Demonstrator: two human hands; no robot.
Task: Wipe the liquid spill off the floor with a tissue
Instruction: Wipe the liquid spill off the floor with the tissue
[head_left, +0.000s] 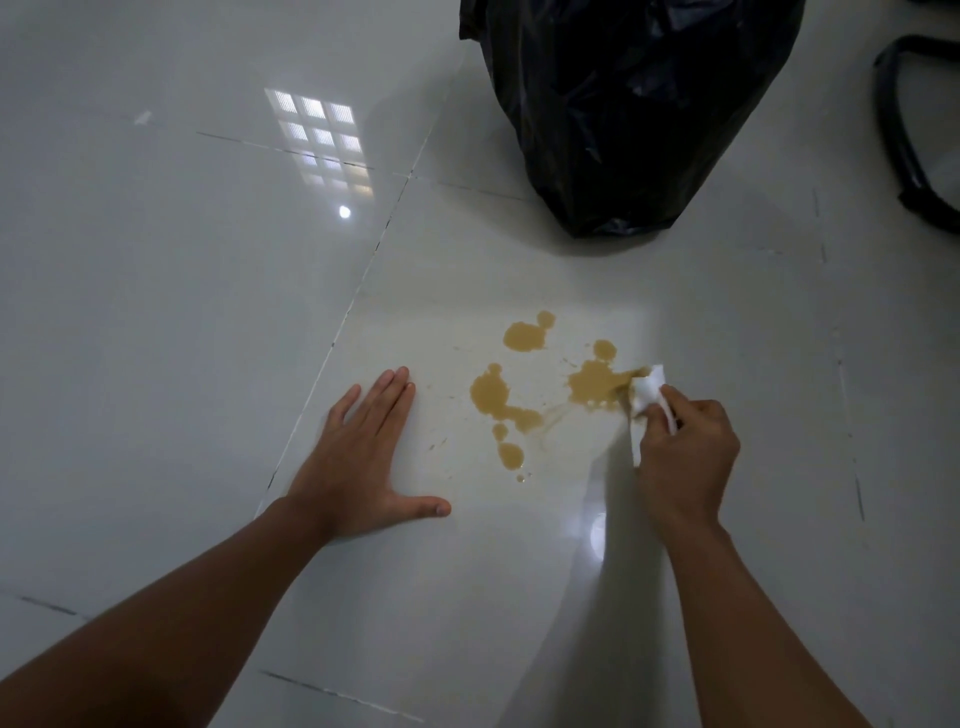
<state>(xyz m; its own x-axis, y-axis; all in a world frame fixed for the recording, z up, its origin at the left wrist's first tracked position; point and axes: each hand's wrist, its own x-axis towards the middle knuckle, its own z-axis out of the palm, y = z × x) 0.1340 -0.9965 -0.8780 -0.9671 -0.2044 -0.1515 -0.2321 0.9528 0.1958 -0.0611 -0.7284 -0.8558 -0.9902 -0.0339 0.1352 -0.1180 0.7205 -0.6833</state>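
Spill (524, 389) on floor (156, 312), brown patches strung leftward from right hand (685, 452), nearer of the two. Tissue (647, 395) pinched there, touching rightmost patch (edge only). Left hand (358, 457) flat, fingers spread, just left of spill.

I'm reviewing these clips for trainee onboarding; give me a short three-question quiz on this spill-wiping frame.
1. True or false: the left hand holds the tissue.
2. Which part of the brown spill does the tissue touch? A) the left patch B) the right patch C) the top patch
3. What dark thing stands on the floor beyond the spill?

Key:
1. False; the right hand grips it, while the left lies flat on the floor.
2. B
3. A black bag.
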